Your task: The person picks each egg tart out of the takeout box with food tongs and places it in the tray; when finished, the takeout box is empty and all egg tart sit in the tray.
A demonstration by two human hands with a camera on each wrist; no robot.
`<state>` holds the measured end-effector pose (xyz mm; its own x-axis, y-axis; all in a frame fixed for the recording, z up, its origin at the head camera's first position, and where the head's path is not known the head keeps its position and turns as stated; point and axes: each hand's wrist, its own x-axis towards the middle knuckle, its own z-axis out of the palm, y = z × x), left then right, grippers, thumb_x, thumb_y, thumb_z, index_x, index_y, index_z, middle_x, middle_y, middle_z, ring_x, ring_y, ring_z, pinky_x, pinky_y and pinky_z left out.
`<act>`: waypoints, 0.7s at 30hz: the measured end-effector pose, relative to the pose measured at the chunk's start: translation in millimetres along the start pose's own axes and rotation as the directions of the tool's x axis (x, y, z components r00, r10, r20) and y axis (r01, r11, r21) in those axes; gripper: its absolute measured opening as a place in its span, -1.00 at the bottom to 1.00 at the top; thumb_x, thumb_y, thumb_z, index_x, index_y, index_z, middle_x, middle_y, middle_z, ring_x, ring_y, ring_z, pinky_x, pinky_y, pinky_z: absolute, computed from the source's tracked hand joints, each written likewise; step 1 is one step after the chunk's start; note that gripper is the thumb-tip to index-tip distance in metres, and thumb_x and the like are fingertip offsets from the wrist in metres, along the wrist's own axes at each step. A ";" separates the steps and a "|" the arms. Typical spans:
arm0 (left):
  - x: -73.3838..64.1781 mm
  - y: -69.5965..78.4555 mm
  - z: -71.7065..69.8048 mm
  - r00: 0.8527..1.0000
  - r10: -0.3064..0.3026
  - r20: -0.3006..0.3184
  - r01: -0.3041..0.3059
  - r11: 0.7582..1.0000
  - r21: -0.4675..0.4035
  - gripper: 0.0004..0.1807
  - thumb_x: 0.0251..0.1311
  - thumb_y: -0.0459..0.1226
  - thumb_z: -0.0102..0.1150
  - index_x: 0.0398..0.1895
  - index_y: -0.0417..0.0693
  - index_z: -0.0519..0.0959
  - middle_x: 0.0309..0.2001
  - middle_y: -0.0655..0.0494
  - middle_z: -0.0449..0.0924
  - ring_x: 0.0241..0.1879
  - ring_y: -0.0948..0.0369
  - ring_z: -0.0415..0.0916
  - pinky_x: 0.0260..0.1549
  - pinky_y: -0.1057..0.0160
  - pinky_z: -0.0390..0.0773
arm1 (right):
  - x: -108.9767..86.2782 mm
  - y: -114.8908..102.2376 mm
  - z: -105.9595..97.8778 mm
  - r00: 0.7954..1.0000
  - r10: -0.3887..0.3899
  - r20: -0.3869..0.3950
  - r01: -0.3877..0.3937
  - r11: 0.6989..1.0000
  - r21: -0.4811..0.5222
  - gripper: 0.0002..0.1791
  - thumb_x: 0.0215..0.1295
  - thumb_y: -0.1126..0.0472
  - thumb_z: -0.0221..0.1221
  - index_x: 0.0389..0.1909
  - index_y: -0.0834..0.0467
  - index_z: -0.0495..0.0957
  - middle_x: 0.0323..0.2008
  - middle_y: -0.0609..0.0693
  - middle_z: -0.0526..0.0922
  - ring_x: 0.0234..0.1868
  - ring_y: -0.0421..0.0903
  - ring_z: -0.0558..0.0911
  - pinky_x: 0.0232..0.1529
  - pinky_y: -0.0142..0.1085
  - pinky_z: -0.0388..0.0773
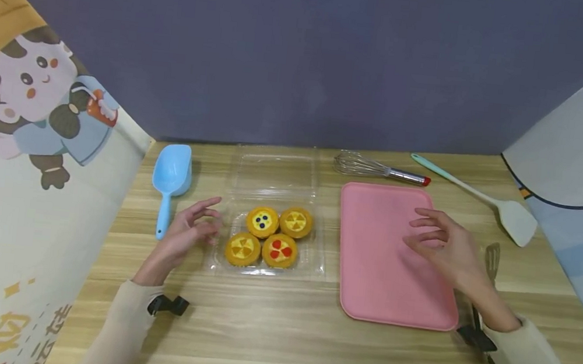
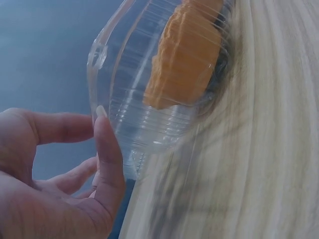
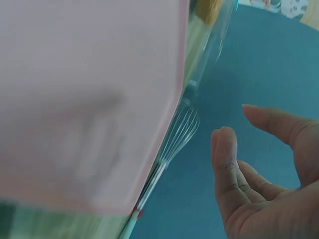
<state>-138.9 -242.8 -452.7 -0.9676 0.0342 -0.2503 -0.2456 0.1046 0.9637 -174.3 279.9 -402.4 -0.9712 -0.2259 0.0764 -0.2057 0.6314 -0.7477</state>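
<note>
A clear plastic clamshell box (image 1: 318, 255) lies on the wooden table with its lid (image 1: 275, 170) folded back. Inside its base sit several tarts, including one with red pieces (image 1: 280, 251) and one with blue dots (image 1: 262, 222). My left hand (image 1: 189, 228) is at the box's left edge, fingers loosely bent; its thumb and fingertip overlap the rim in the left wrist view. Over the right part of a pink tray (image 1: 379, 261) hovers my right hand (image 1: 446, 246), thumb and fingers apart with nothing between them.
A blue scoop (image 1: 172, 176) lies to the left. Behind the tray is a whisk (image 1: 377, 170), and a pale spatula (image 1: 514, 221) lies at the back right. A slotted turner (image 1: 492, 260) is partly hidden under my right forearm. A dark wall (image 1: 313, 61) borders the table's back.
</note>
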 end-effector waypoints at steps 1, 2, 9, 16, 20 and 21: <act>-0.1 -0.1 -1.0 1.000 0.001 0.012 -0.001 1.000 -0.003 -0.23 0.39 -0.45 0.18 0.62 -0.16 0.17 0.14 -0.06 0.47 -0.32 0.31 0.61 -0.32 0.34 0.74 | -4.1 3.6 -3.7 1.000 0.017 -0.009 -0.017 1.000 -0.004 -0.28 0.28 0.20 0.45 0.43 0.16 0.43 0.08 0.17 0.69 -0.21 -0.59 0.60 -0.29 -0.53 0.67; -0.3 -0.3 -2.2 1.000 0.004 0.025 -0.003 1.000 -0.004 -0.23 0.38 -0.46 0.18 0.63 -0.16 0.16 0.15 -0.07 0.46 -0.32 0.30 0.62 -0.31 0.33 0.74 | -8.4 7.4 -7.6 0.999 0.026 -0.022 -0.026 1.000 -0.011 -0.29 0.29 0.19 0.45 0.43 0.17 0.43 0.05 0.09 0.70 -0.22 -0.60 0.59 -0.31 -0.52 0.67; -3.0 -0.5 -7.8 0.995 0.010 0.096 -0.010 1.000 -0.009 -0.18 0.38 -0.48 0.18 0.65 -0.18 0.08 0.21 -0.10 0.39 -0.30 0.30 0.62 -0.27 0.31 0.75 | -39.0 37.0 -33.4 0.989 0.126 -0.077 -0.133 0.988 -0.082 -0.28 0.32 0.08 0.43 0.41 0.24 0.43 -0.18 -0.66 0.50 -0.28 -0.68 0.54 -0.44 -0.51 0.61; -3.8 1.1 -8.7 0.996 0.010 0.086 -0.010 1.000 0.000 -0.17 0.37 -0.49 0.19 0.64 -0.20 0.08 0.17 -0.03 0.44 -0.26 0.31 0.64 -0.28 0.33 0.74 | -65.3 64.1 -47.9 0.966 0.233 -0.108 -0.247 0.958 -0.147 -0.23 0.33 0.04 0.41 0.43 0.32 0.38 -0.09 -0.08 0.70 -0.33 -0.73 0.44 -0.50 -0.49 0.59; -3.3 1.2 -8.1 0.996 0.010 0.087 -0.010 1.000 0.005 -0.17 0.37 -0.47 0.21 0.64 -0.20 0.08 0.16 -0.01 0.46 -0.26 0.34 0.64 -0.28 0.34 0.73 | -79.0 74.9 -53.8 0.942 0.321 -0.100 -0.335 0.923 -0.190 -0.15 0.36 -0.03 0.38 0.46 0.38 0.30 0.07 0.40 0.62 -0.35 -0.75 0.34 -0.49 -0.47 0.56; -2.9 1.0 -7.8 0.996 0.010 0.088 -0.011 1.000 0.005 -0.17 0.37 -0.46 0.21 0.64 -0.21 0.08 0.15 -0.01 0.46 -0.27 0.34 0.64 -0.29 0.34 0.73 | -82.1 77.1 -55.4 0.935 0.341 -0.095 -0.354 0.914 -0.200 -0.13 0.36 -0.06 0.37 0.47 0.39 0.28 0.09 0.43 0.60 -0.34 -0.76 0.32 -0.49 -0.46 0.55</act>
<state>-136.7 -250.6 -450.2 -0.9610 0.1226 -0.2478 -0.2351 0.1093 0.9658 -117.1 388.3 -429.8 -0.9898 0.0751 -0.1207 0.1316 0.8053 -0.5781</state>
